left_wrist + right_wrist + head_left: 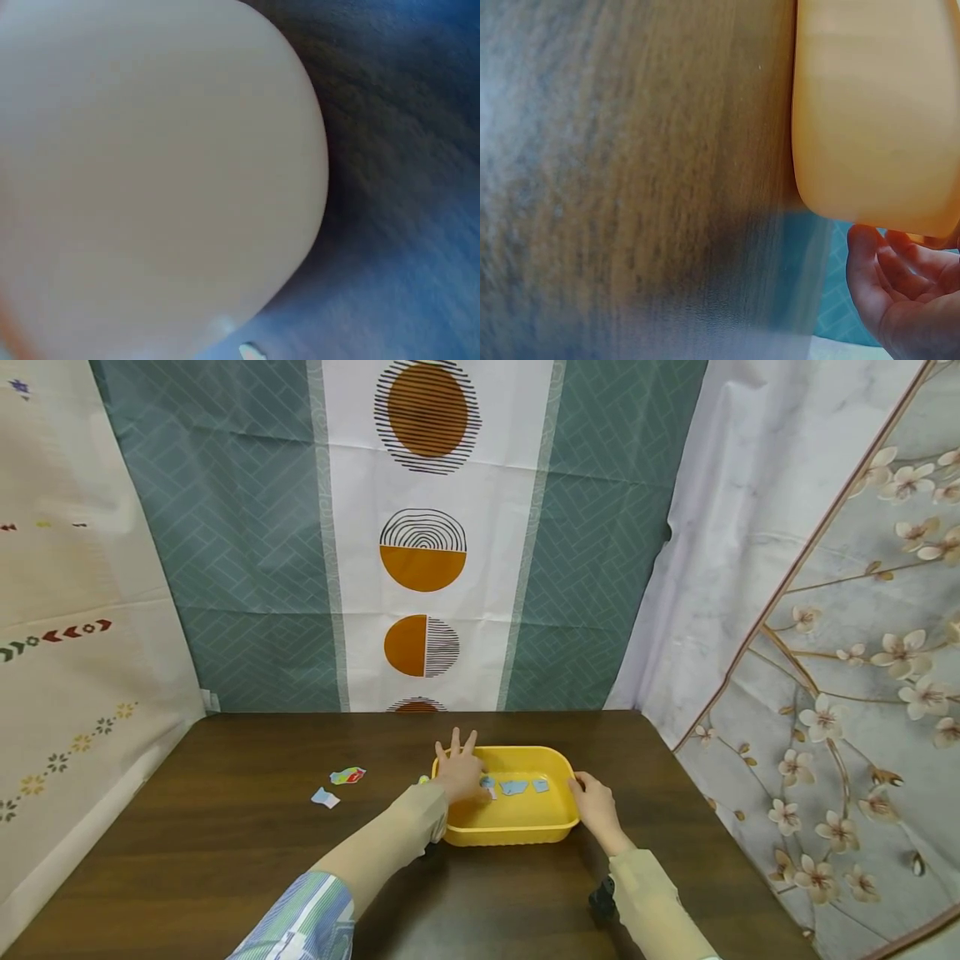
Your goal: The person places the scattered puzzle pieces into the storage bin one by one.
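Note:
A shallow yellow plastic tray [510, 837] sits on the dark table, with several torn light-blue paper scraps [513, 787] on its floor. Over the tray's left side reaches my left hand [459, 772], fingers spread and fairly straight, hiding part of the rim and inside. My right hand [595, 802] grips the tray's right side at the rim. In the right wrist view, the thumb and curled fingers [863, 244] meet the tray's end [877, 112]. A large, blurred pale surface [165, 165] fills most of the left wrist view.
On the brown wooden table [247, 827], a colourful torn paper scrap [347, 775] and a blue-and-white one [325, 797] lie left of the tray. A small yellow-green bit [424, 779] shows beside its left rim. Patterned curtains [247, 527] hang behind and at both sides.

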The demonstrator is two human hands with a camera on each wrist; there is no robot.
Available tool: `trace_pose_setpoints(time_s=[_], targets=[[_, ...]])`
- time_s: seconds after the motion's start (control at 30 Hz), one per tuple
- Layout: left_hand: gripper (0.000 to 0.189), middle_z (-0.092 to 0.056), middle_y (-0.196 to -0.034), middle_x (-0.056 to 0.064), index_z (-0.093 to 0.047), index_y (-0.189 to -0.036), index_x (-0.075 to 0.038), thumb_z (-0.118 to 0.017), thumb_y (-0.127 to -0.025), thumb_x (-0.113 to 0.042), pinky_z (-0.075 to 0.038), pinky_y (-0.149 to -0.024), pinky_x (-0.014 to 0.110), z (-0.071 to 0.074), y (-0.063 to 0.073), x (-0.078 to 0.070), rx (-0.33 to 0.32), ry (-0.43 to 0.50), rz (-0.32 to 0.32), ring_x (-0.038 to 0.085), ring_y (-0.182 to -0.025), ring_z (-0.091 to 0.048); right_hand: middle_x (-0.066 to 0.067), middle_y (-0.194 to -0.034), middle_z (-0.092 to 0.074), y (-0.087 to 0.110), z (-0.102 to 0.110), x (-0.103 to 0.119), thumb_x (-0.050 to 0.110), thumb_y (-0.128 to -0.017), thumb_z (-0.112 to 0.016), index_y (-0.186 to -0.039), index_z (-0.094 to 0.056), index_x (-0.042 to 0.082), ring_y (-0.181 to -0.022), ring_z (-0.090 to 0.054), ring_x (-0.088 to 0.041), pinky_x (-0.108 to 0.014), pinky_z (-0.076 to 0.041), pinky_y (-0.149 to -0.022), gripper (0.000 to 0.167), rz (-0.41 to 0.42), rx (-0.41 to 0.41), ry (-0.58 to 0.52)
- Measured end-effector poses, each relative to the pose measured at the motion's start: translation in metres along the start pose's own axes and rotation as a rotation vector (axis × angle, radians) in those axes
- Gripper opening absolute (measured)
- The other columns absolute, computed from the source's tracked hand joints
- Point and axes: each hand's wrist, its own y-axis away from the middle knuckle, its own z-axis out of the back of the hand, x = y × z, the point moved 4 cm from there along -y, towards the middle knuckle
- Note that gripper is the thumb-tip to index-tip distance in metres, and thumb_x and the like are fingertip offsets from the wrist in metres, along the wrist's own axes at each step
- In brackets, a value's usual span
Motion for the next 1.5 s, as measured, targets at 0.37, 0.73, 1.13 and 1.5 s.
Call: trace_pose_setpoints(time_s=[0.37, 0.73, 1.13, 1.5], targets=[[0.041, -0.016, -0.164, 0.013, -0.072, -0.12, -0.021, -0.076, -0.084, -0.04, -0.016, -0.108, 0.076, 0.022, 0.005, 0.015, -0.069, 0.091, -0.055, 0.046, -0.15, -0.003, -0.03, -0.118, -0.063, 0.001, 0.0, 0.0, 0.016, -0.103, -0.047, -0.126, -0.056, -0.011, -0.09, -0.066, -0.034, -0.047, -0.055, -0.08, 0.037, -0.004, 0.006, -0.009], [0.056, -0.019, -0.162, 0.017, -0.06, -0.133, -0.014, -0.076, -0.085, -0.037, -0.02, -0.11, 0.071, 0.054, 0.025, 0.051, -0.132, 0.155, -0.04, 0.045, -0.149, -0.009, -0.03, -0.121, -0.062, 0.001, -0.001, -0.001, 0.017, -0.103, -0.046, -0.129, -0.054, -0.011, -0.093, -0.065, -0.035, -0.049, -0.054, -0.083, 0.039, -0.012, 0.017, 0.007], [0.075, -0.012, -0.163, 0.019, -0.039, -0.15, -0.015, -0.072, -0.088, -0.039, -0.022, -0.108, 0.072, 0.057, 0.045, 0.102, -0.14, 0.138, 0.029, 0.048, -0.148, -0.01, -0.031, -0.122, -0.061, 0.002, -0.004, 0.001, 0.016, -0.103, -0.045, -0.129, -0.053, -0.012, -0.093, -0.065, -0.036, -0.048, -0.055, -0.084, 0.039, -0.009, 0.029, 0.03], [0.077, -0.012, -0.16, 0.027, -0.037, -0.15, -0.008, -0.074, -0.086, -0.031, -0.022, -0.105, 0.075, 0.054, 0.069, 0.163, -0.136, 0.158, 0.109, 0.054, -0.145, -0.009, -0.032, -0.124, -0.059, 0.0, -0.002, 0.003, 0.016, -0.104, -0.044, -0.13, -0.052, -0.013, -0.098, -0.063, -0.039, -0.051, -0.053, -0.088, 0.04, -0.012, 0.039, 0.048]])
